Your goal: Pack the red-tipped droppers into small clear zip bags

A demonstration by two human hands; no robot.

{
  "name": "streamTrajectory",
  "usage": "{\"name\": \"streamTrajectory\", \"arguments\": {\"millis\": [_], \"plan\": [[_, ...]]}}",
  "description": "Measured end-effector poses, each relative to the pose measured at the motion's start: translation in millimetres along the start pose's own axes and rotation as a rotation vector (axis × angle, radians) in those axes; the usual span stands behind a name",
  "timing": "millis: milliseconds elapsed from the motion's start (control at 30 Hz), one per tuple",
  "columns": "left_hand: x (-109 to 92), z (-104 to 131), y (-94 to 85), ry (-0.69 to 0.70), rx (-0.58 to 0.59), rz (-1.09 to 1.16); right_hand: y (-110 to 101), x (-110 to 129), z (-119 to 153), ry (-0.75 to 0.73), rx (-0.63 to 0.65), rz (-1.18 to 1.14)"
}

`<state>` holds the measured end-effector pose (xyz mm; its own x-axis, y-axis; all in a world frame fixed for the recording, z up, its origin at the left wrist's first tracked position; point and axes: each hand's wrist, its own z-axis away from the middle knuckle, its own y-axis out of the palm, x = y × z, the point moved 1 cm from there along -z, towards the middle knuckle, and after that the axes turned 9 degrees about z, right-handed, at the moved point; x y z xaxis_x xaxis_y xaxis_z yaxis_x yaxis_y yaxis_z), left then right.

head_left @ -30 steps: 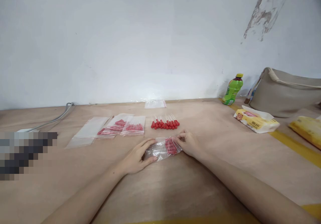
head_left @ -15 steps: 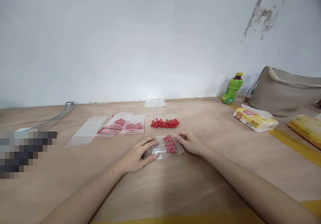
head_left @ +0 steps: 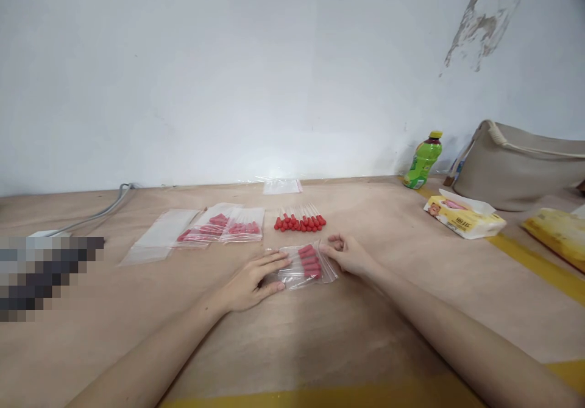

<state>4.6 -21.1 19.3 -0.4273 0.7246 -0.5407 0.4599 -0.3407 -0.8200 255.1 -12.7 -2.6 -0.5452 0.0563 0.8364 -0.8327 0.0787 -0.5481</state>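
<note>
A clear zip-lock bag (head_left: pixel 297 279) lies flat on the table in front of me, with several red-tipped sticks (head_left: pixel 309 262) inside near its right end. Across the bag's left end rests my left hand (head_left: pixel 253 281), its fingers stretched out and apart. My right hand (head_left: pixel 350 256) pinches the bag's right edge between thumb and finger. Just beyond the bag, a row of loose red-headed sticks (head_left: pixel 299 222) lies with the heads towards me. Filled zip-lock bags (head_left: pixel 242 225) overlap to the left of this row, beside flat bags (head_left: pixel 158 237).
Another flat bag (head_left: pixel 282 186) lies by the wall. At the right stand a green bottle (head_left: pixel 423 161), a yellow tissue pack (head_left: pixel 464 216) and a grey handbag (head_left: pixel 516 170), with a second yellow pack (head_left: pixel 555 234) nearer. A grey cable (head_left: pixel 103 212) runs along the left.
The red-tipped sticks in the bag now lie spread in a neater stack. My right hand has shifted slightly right with the bag's edge; my left hand stays on the bag.
</note>
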Motion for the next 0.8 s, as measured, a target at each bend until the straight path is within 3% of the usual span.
{"name": "streamTrajectory", "arguments": {"millis": [133, 267, 433, 533, 600, 667, 733, 800], "plan": [[-1, 0, -0.4, 0.015, 0.0, 0.027, 5, 4, 0, -0.082, 0.275, -0.192], [-2, 2, 0.9, 0.008, -0.033, 0.019, 6, 9, 7, -0.1, 0.292, -0.27], [1, 5, 3.1, -0.08, -0.279, -0.031, -1, 11, 18, -0.058, 0.441, -0.639], [3, 7, 2.9, -0.214, -0.43, 0.04, -7, 11, 15, -0.063, 0.377, -0.753], [-1, 7, 4.3, -0.3, -0.431, 0.219, -7, 14, 13, -0.082, 0.311, -0.813], [-8, 4, 8.7, -0.341, -0.379, 0.535, -2, 17, 13, -0.092, 0.29, -0.859], [-16, -2, 16.4, -0.342, -0.341, 0.925, 7, 21, 19, -0.084, 0.356, -0.889], [-24, -9, 25.0, -0.343, -0.375, 1.24, 18, 25, 28, -0.081, 0.475, -0.878]]}}
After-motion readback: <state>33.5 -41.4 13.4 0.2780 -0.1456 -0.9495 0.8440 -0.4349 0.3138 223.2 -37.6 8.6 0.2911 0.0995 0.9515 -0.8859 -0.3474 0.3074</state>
